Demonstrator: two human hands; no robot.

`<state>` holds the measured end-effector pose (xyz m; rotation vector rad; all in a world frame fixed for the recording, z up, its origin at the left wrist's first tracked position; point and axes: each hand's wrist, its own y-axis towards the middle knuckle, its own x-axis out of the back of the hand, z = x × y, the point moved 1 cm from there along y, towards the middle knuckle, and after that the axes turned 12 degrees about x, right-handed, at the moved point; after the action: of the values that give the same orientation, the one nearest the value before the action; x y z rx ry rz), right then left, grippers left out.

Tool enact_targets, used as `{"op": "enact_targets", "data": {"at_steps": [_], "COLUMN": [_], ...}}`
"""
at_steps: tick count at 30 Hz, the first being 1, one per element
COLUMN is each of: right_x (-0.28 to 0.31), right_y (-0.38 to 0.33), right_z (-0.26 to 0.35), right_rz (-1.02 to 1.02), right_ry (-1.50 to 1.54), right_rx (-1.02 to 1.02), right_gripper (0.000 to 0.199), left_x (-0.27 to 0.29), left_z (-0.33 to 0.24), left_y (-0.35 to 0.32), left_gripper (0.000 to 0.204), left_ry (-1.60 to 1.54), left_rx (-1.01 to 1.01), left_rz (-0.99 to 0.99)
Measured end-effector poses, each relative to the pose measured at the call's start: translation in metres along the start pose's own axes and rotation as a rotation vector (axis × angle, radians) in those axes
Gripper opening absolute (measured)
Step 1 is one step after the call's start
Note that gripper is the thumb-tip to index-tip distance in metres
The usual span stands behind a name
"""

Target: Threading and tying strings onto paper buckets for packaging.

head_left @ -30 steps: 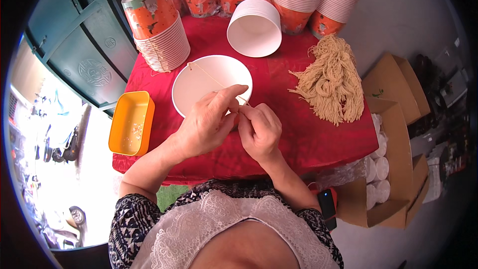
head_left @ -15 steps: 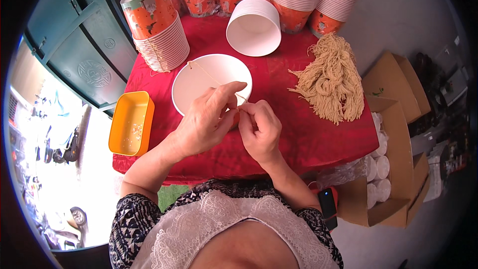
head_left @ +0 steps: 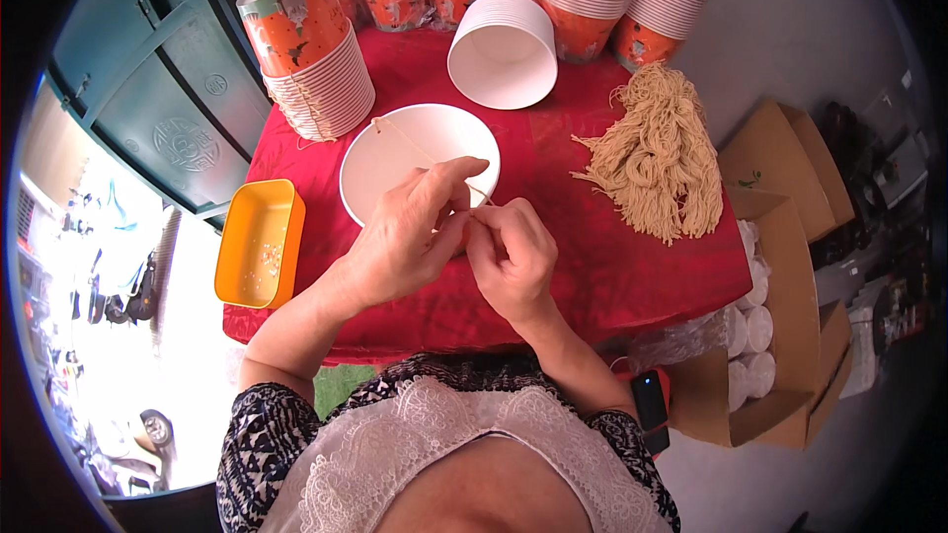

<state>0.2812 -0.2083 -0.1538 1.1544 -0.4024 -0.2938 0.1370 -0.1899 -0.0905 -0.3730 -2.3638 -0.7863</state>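
A white-lined paper bucket (head_left: 377, 170) stands mouth up on the table in front of me. A thin beige string (head_left: 407, 141) runs from a hole in its far left rim across the mouth toward my hands. My left hand (head_left: 403, 232) is at the bucket's near rim, index finger stretched over the mouth, thumb and another finger pinching the string. My right hand (head_left: 513, 255) is closed beside it, thumb and forefinger pinched on the string at the near right rim. The fingertips meet and partly hide the string's end.
A bundle of beige strings (head_left: 660, 163) lies at the right. An orange plastic box (head_left: 259, 242) with small bits inside stands at the left. Stacked orange paper buckets (head_left: 301, 44) and another bucket on its side (head_left: 504, 54) sit farther back. A cardboard box (head_left: 780, 306) stands beside the red-covered table (head_left: 583, 306).
My right hand's fingers have shifted slightly left, closer to the left fingertips. The bucket and the other things stay in place.
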Motion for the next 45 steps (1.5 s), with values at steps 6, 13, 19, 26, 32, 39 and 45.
{"op": "enact_targets", "data": {"at_steps": [6, 13, 19, 26, 32, 39, 45], "right_x": [0.003, 0.005, 0.007, 0.007, 0.009, 0.009, 0.007], "right_y": [-0.001, -0.003, -0.003, -0.003, -0.002, -0.002, 0.001], "right_z": [0.004, 0.0, -0.002, -0.002, -0.002, -0.01, -0.015], "right_rz": [-0.029, -0.063, -0.069, -0.058, -0.017, -0.054, -0.037], "right_ry": [0.141, 0.475, 0.593, 0.619, 0.655, 0.277, 0.124], "right_rx": [-0.19, -0.575, -0.708, -0.741, -0.714, -0.397, -0.28], "right_gripper": [0.013, 0.005, 0.011, 0.013, 0.008, 0.005, 0.011], "left_x": [-0.002, 0.001, 0.001, -0.002, -0.001, 0.003, 0.004], "left_z": [0.002, -0.001, -0.004, 0.0, 0.002, 0.004, 0.004], "left_y": [-0.001, -0.001, -0.003, -0.002, 0.0, -0.011, -0.012], "left_gripper": [0.032, 0.023, 0.027, 0.026, 0.022, 0.024, 0.021], "left_ry": [-0.045, 0.106, 0.185, 0.231, 0.248, 0.231, 0.243], "left_rx": [0.012, -0.076, -0.082, -0.148, -0.204, -0.135, -0.147], "left_rz": [-0.041, -0.021, -0.023, -0.069, -0.087, -0.08, -0.059]}}
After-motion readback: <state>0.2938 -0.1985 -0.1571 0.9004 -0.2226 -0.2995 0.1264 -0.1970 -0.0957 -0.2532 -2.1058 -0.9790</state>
